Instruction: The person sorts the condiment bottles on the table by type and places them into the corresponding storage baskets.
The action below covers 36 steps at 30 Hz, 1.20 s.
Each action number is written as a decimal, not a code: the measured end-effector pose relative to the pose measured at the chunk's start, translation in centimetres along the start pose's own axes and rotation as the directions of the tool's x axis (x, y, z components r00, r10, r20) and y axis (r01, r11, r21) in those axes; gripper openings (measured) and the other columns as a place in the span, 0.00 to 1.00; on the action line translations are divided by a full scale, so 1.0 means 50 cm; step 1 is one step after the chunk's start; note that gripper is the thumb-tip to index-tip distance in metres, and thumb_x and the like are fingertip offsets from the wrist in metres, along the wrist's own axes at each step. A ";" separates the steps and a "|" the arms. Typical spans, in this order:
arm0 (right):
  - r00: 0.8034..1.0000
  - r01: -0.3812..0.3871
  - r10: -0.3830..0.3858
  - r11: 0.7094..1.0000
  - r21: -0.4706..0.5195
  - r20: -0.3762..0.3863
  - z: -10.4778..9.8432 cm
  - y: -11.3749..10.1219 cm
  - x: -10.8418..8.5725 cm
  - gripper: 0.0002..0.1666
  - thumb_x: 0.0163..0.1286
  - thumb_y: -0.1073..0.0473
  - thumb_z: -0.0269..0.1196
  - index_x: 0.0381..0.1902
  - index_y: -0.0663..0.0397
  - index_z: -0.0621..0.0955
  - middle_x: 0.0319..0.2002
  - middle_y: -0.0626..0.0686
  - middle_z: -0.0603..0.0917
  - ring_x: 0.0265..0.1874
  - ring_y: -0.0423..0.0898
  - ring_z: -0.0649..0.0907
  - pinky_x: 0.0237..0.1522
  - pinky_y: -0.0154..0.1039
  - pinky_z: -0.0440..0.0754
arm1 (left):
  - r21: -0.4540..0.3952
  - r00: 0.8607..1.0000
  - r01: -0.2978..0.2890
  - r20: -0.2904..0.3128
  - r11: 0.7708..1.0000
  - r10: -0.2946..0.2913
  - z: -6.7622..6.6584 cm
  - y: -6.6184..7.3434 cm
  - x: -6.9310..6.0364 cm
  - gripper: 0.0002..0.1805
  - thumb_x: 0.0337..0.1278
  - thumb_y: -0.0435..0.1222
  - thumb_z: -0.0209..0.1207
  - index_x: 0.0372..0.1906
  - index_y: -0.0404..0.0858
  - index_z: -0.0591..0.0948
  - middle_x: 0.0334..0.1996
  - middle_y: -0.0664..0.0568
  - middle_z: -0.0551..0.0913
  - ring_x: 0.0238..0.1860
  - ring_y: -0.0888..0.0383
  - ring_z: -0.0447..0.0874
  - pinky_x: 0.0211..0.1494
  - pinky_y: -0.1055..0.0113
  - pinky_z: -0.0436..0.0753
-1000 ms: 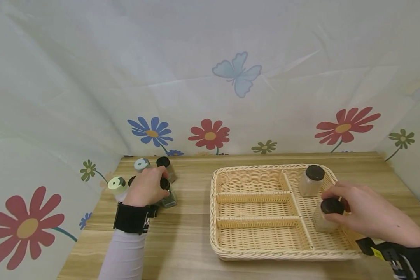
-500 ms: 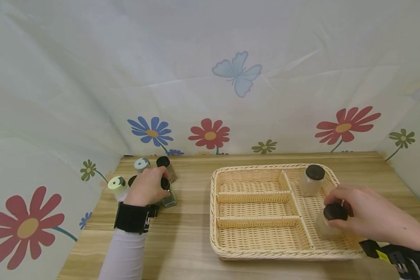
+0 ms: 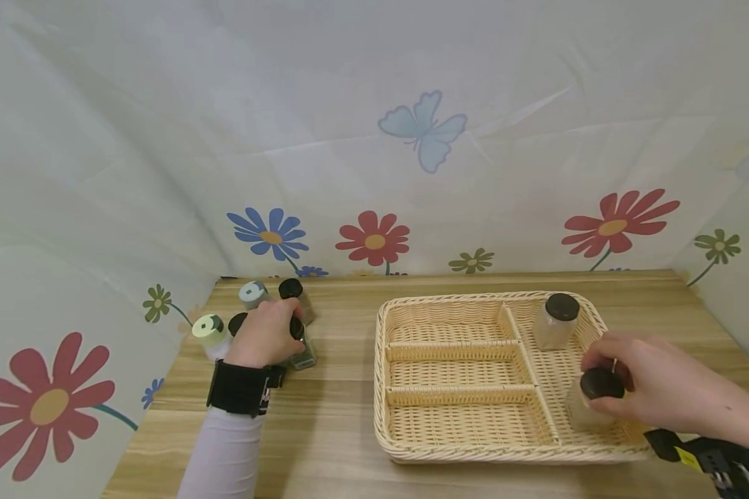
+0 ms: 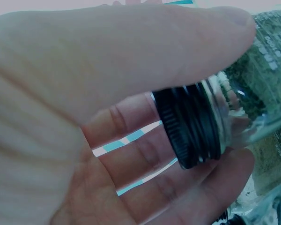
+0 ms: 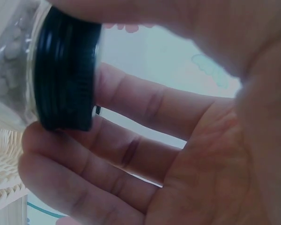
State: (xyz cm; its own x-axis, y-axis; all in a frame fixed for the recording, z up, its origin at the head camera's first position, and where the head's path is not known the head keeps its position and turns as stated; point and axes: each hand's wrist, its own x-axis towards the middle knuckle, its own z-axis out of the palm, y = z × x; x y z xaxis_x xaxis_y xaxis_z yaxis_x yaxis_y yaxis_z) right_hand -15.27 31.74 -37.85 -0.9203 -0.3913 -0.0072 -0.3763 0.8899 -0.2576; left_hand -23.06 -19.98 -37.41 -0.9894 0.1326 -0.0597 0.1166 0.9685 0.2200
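- the lumpy-filled jar (image 3: 577, 407), clear with a black screw lid (image 5: 68, 70), is in the lower right of the head frame, within the basket's tall compartment; whether its base meets the weave i cannot tell
- the right hand (image 3: 655, 384) has its grip clamped on that lid, thumb on one side and fingers on the other; pale grey lumps show through the jar wall in the right wrist view
- the herb jar (image 3: 304, 358) is left of centre in the head frame, on the tabletop (image 3: 343, 416); it holds dark green flakes and carries small white print
- the left hand (image 3: 263, 336) has its grip closed about the herb jar's black cap (image 4: 187, 126), the thumb reaching past it towards the glass
- the wicker basket (image 3: 505, 454) fills the lower right, three short compartments stacked on its left, one tall one on its right
- a second clear jar (image 3: 552, 333), black-lidded, stands upright in the far end of that tall compartment
- clustered around the left hand: a brown-filled jar (image 3: 302, 305), a pale blue lid (image 3: 252, 293), a pale yellow-green lid (image 3: 208, 328) and a black lid (image 3: 236, 323) partly hidden by the hand
- a black wristband (image 3: 240, 388) circles the left wrist, above a pale lilac sleeve (image 3: 221, 454)
- behind, a white backdrop (image 3: 524, 152) bears printed flowers and a blue butterfly (image 3: 427, 134) at upper centre
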 end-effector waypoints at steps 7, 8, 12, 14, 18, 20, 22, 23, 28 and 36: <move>0.999 -0.023 0.023 1.000 0.006 0.024 -0.001 0.004 0.001 0.29 0.43 0.45 0.85 0.41 0.45 0.85 0.33 0.40 0.80 0.27 0.34 0.72 0.26 0.29 0.72 | -0.002 1.000 0.006 0.003 1.000 -0.006 0.001 0.000 0.001 0.27 0.43 0.36 0.79 0.51 0.39 0.83 0.45 0.42 0.87 0.43 0.46 0.86 0.45 0.49 0.85; 0.999 -0.023 0.023 1.000 0.007 0.025 -0.001 0.004 0.001 0.30 0.43 0.44 0.85 0.41 0.45 0.85 0.33 0.40 0.80 0.27 0.34 0.72 0.26 0.29 0.72 | -0.003 1.000 0.005 0.002 1.000 -0.005 0.001 0.000 0.001 0.27 0.43 0.36 0.80 0.51 0.39 0.83 0.45 0.42 0.87 0.43 0.46 0.86 0.45 0.49 0.85; 1.000 -0.018 0.018 1.000 0.009 0.023 -0.001 0.006 0.001 0.30 0.43 0.43 0.85 0.40 0.44 0.84 0.33 0.40 0.80 0.27 0.32 0.72 0.27 0.29 0.73 | -0.002 1.000 -0.004 0.000 1.000 0.004 0.002 0.000 0.003 0.27 0.42 0.35 0.80 0.51 0.38 0.83 0.44 0.43 0.87 0.42 0.47 0.86 0.44 0.50 0.85; 1.000 -0.015 0.015 1.000 0.009 0.023 -0.001 0.006 0.000 0.30 0.42 0.43 0.85 0.40 0.44 0.84 0.34 0.40 0.80 0.27 0.32 0.72 0.27 0.29 0.73 | -0.003 1.000 -0.009 -0.001 1.000 0.009 0.003 -0.001 0.004 0.27 0.41 0.34 0.79 0.51 0.38 0.83 0.43 0.43 0.87 0.41 0.47 0.86 0.43 0.50 0.85; 0.999 -0.020 0.020 1.000 0.009 0.032 -0.002 0.006 0.001 0.32 0.42 0.42 0.85 0.43 0.46 0.84 0.35 0.41 0.81 0.27 0.32 0.72 0.27 0.29 0.73 | -0.005 1.000 -0.019 -0.005 1.000 0.019 0.005 -0.003 0.004 0.27 0.40 0.34 0.79 0.51 0.38 0.83 0.41 0.44 0.87 0.39 0.48 0.86 0.41 0.51 0.85; 0.999 -0.020 0.020 1.000 0.012 0.033 -0.003 0.006 0.001 0.33 0.42 0.42 0.85 0.44 0.46 0.84 0.36 0.41 0.81 0.27 0.32 0.72 0.27 0.29 0.74 | -0.007 1.000 -0.020 -0.009 1.000 0.020 0.006 -0.002 0.003 0.28 0.39 0.33 0.79 0.51 0.38 0.83 0.41 0.43 0.87 0.38 0.48 0.86 0.41 0.52 0.85; 1.000 -0.015 0.015 1.000 0.011 0.026 -0.003 0.005 0.001 0.34 0.42 0.42 0.85 0.44 0.46 0.84 0.36 0.40 0.81 0.28 0.31 0.72 0.27 0.29 0.74 | -0.008 1.000 -0.019 -0.007 1.000 0.019 0.006 -0.001 0.002 0.28 0.39 0.32 0.79 0.51 0.38 0.83 0.41 0.43 0.87 0.39 0.47 0.86 0.42 0.51 0.86; 1.000 -0.012 0.012 1.000 0.011 0.023 -0.002 0.005 0.001 0.33 0.42 0.42 0.85 0.44 0.46 0.84 0.36 0.40 0.81 0.27 0.31 0.72 0.27 0.29 0.74 | -0.009 1.000 -0.019 -0.006 1.000 0.019 0.006 0.000 0.002 0.28 0.39 0.32 0.79 0.51 0.38 0.83 0.41 0.43 0.88 0.39 0.47 0.87 0.43 0.51 0.86; 1.000 0.001 -0.001 1.000 0.008 0.010 -0.002 0.005 -0.001 0.33 0.42 0.42 0.85 0.44 0.45 0.83 0.34 0.39 0.81 0.27 0.30 0.71 0.27 0.30 0.73 | -0.024 1.000 -0.027 -0.005 0.999 0.027 0.010 0.003 0.003 0.28 0.37 0.30 0.78 0.51 0.38 0.83 0.40 0.43 0.88 0.38 0.48 0.86 0.43 0.53 0.86; 1.000 0.015 -0.015 1.000 0.014 0.007 -0.001 0.006 -0.003 0.32 0.43 0.43 0.85 0.43 0.45 0.83 0.34 0.39 0.81 0.27 0.29 0.71 0.27 0.29 0.74 | -0.013 0.999 -0.031 0.009 0.999 0.032 0.019 0.003 0.008 0.31 0.37 0.30 0.78 0.54 0.37 0.83 0.41 0.42 0.88 0.38 0.48 0.85 0.43 0.52 0.85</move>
State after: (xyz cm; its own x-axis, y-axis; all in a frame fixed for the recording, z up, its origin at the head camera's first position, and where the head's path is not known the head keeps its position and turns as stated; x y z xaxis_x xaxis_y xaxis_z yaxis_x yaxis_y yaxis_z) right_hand -15.27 32.08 -37.86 -0.9136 -0.4065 -0.0098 -0.3888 0.8804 -0.2715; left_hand -23.36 -19.59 -38.31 -0.9844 0.1650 -0.0614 0.1464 0.9609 0.2349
